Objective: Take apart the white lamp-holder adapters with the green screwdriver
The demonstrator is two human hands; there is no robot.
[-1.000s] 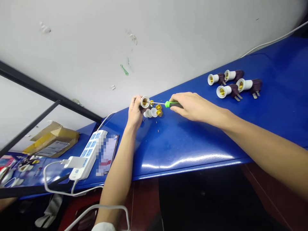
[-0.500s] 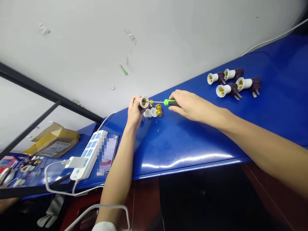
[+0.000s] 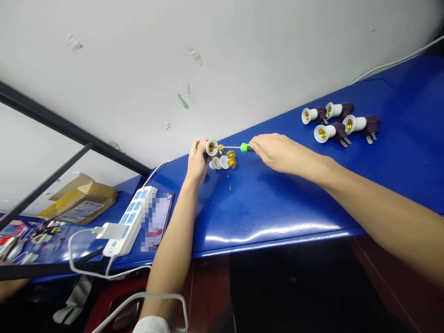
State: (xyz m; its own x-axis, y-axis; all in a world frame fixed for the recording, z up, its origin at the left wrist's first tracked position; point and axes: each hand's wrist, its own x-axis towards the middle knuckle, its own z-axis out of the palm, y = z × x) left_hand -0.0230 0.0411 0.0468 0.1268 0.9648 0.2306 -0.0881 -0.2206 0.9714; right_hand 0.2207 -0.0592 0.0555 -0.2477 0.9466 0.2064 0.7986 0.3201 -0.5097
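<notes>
My left hand [image 3: 197,162] is closed around a lamp socket [image 3: 211,147], its white rim and brass-coloured inside turned toward the right. In my right hand [image 3: 268,147] is a screwdriver [image 3: 244,147] with a green and black handle; its thin shaft runs level to the left and the tip goes into the socket's mouth. Just below the socket lie several white plastic caps [image 3: 224,162] and brass threaded shells [image 3: 231,163]. Tiny screws [image 3: 230,188] are scattered on the blue table [image 3: 270,203] near them. The back of the held socket is hidden by my fingers.
Several lamp sockets with dark plug bases [image 3: 342,132] lie at the right. On the left are a white power strip [image 3: 121,238], a phone [image 3: 160,222], an open cardboard box [image 3: 83,201] and a black metal post [image 3: 69,122]. A wall [image 3: 243,69] stands behind the table.
My right hand's grip on the screwdriver handle has shifted, with fingers more curled around its end. The tip stays inside the socket. The whole view has shifted slightly.
</notes>
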